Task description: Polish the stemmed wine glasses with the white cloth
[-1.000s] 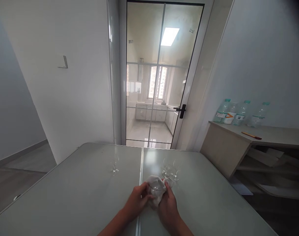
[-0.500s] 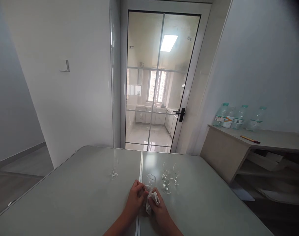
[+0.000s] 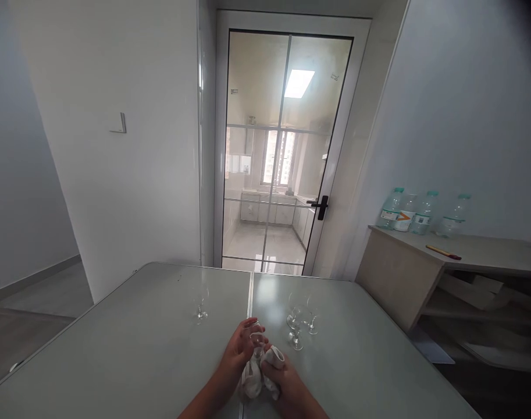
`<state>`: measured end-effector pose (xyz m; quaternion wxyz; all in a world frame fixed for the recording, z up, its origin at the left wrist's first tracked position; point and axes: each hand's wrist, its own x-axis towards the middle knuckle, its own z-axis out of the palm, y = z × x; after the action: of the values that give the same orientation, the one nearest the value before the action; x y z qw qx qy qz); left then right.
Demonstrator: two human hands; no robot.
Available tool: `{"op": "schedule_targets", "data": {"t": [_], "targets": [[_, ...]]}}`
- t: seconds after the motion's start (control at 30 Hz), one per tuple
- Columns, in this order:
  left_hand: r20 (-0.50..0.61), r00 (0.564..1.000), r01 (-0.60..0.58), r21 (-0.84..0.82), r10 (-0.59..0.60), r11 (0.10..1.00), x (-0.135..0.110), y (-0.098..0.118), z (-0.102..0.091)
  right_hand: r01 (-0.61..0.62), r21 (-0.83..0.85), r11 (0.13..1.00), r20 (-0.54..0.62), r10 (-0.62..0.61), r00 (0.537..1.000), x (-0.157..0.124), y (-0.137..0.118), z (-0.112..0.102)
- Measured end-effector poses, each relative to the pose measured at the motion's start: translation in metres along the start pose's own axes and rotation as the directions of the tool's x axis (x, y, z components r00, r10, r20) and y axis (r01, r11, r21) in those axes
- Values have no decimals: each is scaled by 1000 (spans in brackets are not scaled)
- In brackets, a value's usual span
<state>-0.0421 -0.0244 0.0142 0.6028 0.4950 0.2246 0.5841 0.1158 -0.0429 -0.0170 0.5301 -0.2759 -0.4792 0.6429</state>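
A small clear stemmed glass (image 3: 256, 336) sits in my left hand (image 3: 240, 348), whose fingers wrap round its bowl. My right hand (image 3: 279, 372) is closed on a white cloth (image 3: 257, 373) bunched about the lower part of the glass. Both hands are low over the grey table (image 3: 138, 355), near its middle seam. Three more stemmed glasses stand just right of my hands, the nearest (image 3: 296, 336) a hand's width away. One lone glass (image 3: 200, 305) stands to the left.
A glass door (image 3: 282, 157) with a black handle lies beyond the table's far edge. At the right, a wooden shelf unit (image 3: 426, 262) carries several water bottles (image 3: 407, 212) and a pencil-like stick (image 3: 443, 252).
The cloth has slid from over the glass's bowl down to its lower part. My left hand has closed over the bowl. The view has tilted slightly.
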Motion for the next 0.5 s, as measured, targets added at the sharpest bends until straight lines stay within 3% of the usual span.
{"op": "schedule_targets", "data": {"t": [0.1,0.17,0.23,0.3,0.4,0.5], "targets": [[-28,998,-54,25,55,998,-2,1,-3,124,-259,958,-35,-138,990,-2,-9,4],[-56,995,-78,28,80,997,-3,-2,-5,208,-469,858,-41,-256,966,-6,-16,9],[-65,994,-86,14,87,996,-4,-4,-6,247,-573,781,-10,-308,951,-10,-21,13],[-50,997,-64,-9,64,998,-6,-3,-4,219,-524,823,9,-252,968,-11,-23,14],[-53,999,-3,-48,1,999,-6,1,1,73,-249,966,-11,-78,997,-8,-26,10],[-94,995,16,-108,-26,994,-5,7,6,-46,-12,999,-19,46,999,-7,-29,2]]}}
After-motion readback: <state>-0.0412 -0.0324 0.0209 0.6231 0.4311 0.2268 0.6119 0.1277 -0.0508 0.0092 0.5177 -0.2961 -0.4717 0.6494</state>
